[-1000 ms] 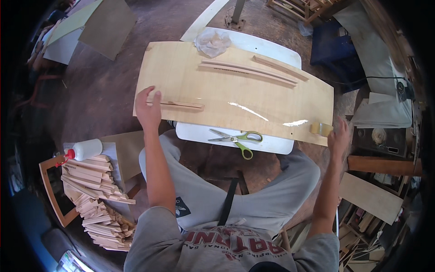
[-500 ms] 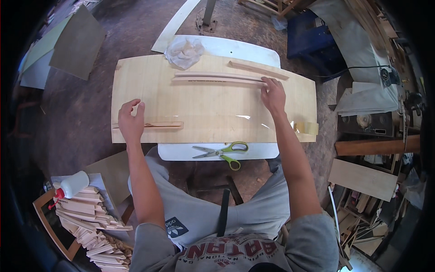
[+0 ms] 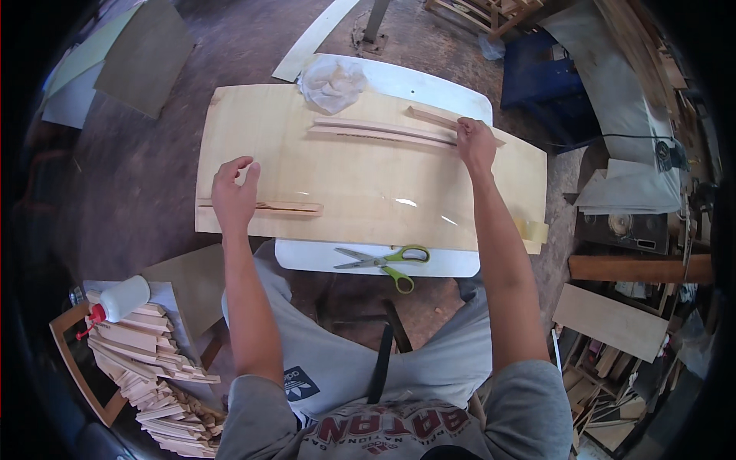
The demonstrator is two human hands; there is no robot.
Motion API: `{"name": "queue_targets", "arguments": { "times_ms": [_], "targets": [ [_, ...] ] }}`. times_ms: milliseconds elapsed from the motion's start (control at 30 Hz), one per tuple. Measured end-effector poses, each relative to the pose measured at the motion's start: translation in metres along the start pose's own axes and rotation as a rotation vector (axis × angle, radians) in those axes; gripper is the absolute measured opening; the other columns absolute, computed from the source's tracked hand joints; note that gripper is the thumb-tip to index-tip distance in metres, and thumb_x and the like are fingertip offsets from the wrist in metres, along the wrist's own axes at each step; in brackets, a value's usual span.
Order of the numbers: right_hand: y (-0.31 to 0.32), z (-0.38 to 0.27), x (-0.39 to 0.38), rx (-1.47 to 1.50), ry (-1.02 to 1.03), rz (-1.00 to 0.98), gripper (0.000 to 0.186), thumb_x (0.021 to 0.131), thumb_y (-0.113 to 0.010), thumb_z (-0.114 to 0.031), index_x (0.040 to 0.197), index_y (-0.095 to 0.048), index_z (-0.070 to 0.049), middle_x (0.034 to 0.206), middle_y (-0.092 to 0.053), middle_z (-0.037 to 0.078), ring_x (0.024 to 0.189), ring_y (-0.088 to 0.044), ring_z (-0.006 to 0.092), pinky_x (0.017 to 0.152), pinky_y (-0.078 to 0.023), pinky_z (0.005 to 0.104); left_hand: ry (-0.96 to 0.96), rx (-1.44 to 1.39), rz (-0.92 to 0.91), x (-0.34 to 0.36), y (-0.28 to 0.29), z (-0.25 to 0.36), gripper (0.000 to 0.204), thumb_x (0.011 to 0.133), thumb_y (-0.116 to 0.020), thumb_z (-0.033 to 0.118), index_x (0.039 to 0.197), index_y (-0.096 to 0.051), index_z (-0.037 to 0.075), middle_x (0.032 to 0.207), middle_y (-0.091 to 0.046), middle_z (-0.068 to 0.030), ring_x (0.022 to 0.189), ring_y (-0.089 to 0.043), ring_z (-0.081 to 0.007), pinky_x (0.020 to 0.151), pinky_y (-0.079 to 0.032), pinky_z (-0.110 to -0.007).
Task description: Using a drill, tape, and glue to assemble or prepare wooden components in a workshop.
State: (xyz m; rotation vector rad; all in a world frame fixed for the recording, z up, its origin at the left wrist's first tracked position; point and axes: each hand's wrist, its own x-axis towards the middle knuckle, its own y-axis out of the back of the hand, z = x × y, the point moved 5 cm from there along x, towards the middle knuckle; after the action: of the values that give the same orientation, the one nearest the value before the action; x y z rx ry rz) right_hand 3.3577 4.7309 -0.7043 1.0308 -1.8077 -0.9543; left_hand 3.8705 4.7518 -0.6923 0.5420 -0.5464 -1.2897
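A pale plywood board (image 3: 368, 176) lies across a white tabletop (image 3: 429, 83). My left hand (image 3: 234, 192) hovers over its left part with curved fingers apart and nothing in them, beside a pair of short wooden strips (image 3: 295, 208). At the far right my right hand (image 3: 477, 144) has its fingers closed at a wooden strip (image 3: 431, 115); the exact grip is partly hidden. Just left of that hand, a pair of long strips (image 3: 376, 132) lies side by side. Green-handled scissors (image 3: 383, 261) rest on the near edge of the white tabletop.
A crumpled plastic bag (image 3: 332, 83) sits at the board's far edge, a roll of clear tape (image 3: 534, 231) at its right end. Lower left are a white glue bottle (image 3: 126, 298) and stacked wood pieces (image 3: 146, 337). Boards and offcuts (image 3: 609, 322) crowd the right side.
My right hand has moved off the end of the long strip pair to the strip farther back. My left hand stays above the short strips. The whole view has shifted slightly.
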Motion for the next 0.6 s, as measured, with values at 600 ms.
{"name": "queue_targets", "arguments": {
  "times_ms": [600],
  "targets": [
    [-0.010,-0.092,-0.077,-0.022,0.359,-0.148,0.024,0.078,-0.067,-0.006,0.101,-0.070,-0.011,0.098,-0.066,0.010,0.095,-0.063,0.0306,0.083,-0.052,0.0423,0.024,0.009,-0.022,-0.002,0.005,-0.007,0.028,0.088,-0.072,0.027,0.108,-0.073,0.008,0.107,-0.070,-0.0087,0.099,-0.064,-0.0274,0.089,-0.051,-0.040]
  ]
}}
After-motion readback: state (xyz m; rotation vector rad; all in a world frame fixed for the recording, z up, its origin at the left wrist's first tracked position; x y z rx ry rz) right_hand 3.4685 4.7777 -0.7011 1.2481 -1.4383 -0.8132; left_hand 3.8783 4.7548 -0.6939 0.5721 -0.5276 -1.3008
